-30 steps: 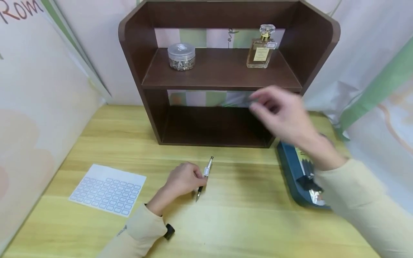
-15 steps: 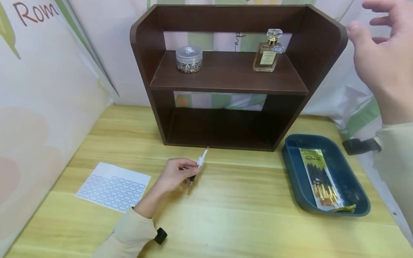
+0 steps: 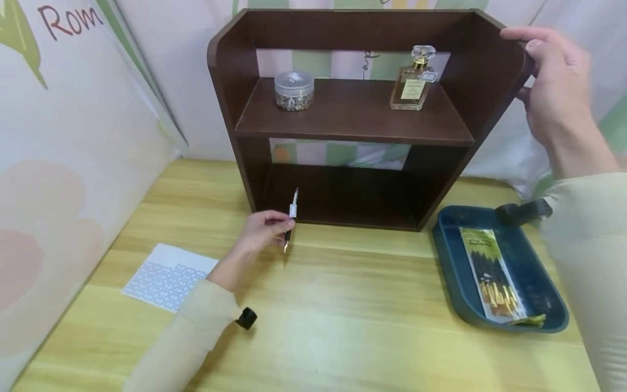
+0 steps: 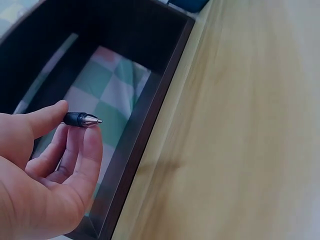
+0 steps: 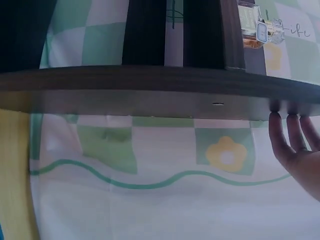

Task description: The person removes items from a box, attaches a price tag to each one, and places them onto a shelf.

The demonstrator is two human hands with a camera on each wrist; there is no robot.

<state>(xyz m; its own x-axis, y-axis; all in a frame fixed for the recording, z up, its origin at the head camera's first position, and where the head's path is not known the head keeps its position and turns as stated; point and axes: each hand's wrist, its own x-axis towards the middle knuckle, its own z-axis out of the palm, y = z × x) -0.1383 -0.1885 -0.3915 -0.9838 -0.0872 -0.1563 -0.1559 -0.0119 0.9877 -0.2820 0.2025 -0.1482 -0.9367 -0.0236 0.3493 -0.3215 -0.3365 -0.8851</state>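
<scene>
My left hand (image 3: 262, 234) pinches a pen (image 3: 293, 209) between thumb and fingers, just before the lower compartment of the dark brown shelf (image 3: 352, 136). The pen has a black grip, a silver upper end and a small white label; its metal tip points down towards me. In the left wrist view the pen's tip (image 4: 90, 119) sticks out past the fingertips. My right hand (image 3: 560, 90) holds the upper right edge of the shelf's side panel. In the right wrist view several fingertips touch the outer face of that panel (image 5: 150, 102); the thumb is hidden there.
A lidded clear jar (image 3: 294, 91) and a perfume bottle (image 3: 412, 90) stand on the upper shelf. A blue tray (image 3: 448, 272) with a packet of brushes (image 3: 492, 277) is at the right. A sheet of labels (image 3: 164, 280) lies at the left, partly under the sleeve.
My left hand has lifted the pen off the table and carried it forward to the shelf's front edge. The right hand has swung right and come onto the shelf's side panel.
</scene>
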